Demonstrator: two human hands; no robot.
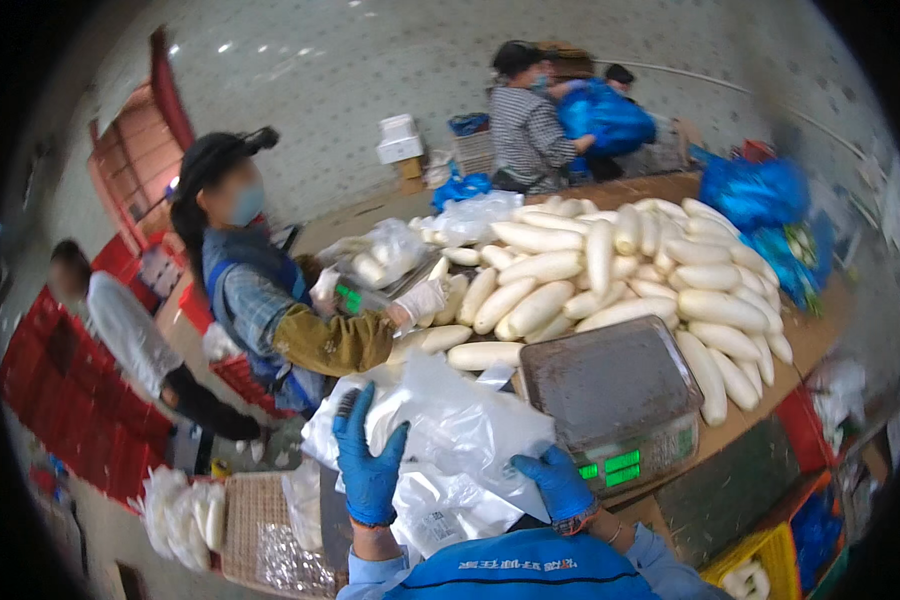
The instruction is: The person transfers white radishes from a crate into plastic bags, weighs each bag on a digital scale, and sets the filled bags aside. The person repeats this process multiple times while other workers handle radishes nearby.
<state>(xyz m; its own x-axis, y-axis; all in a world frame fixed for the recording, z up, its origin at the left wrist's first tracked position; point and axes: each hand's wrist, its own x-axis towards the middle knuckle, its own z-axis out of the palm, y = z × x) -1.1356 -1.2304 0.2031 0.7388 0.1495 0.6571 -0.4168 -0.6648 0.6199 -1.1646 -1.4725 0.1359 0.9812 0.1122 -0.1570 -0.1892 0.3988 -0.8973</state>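
My right hand (pixel 556 480), in a blue glove, grips the right edge of a clear plastic bag (pixel 465 420) in front of my body. My left hand (pixel 371 457), gloved too, is raised at the bag's left side with thumb and fingers apart and nothing between them. More white plastic bags (pixel 450 510) with printed labels lie under and below it. Beyond the bag a large heap of white radishes (pixel 544 307) covers the table. A digital scale (pixel 615 375) with a bare metal plate and lit green displays stands just right of the bag.
A co-worker (pixel 270 300) at the left reaches a gloved hand to the radishes beside a second scale (pixel 356 296). Blue bags (pixel 757 195) lie at the table's far right. Bagged radishes (pixel 184 517) and a woven tray (pixel 259 502) are at lower left, a yellow crate (pixel 776 551) at lower right.
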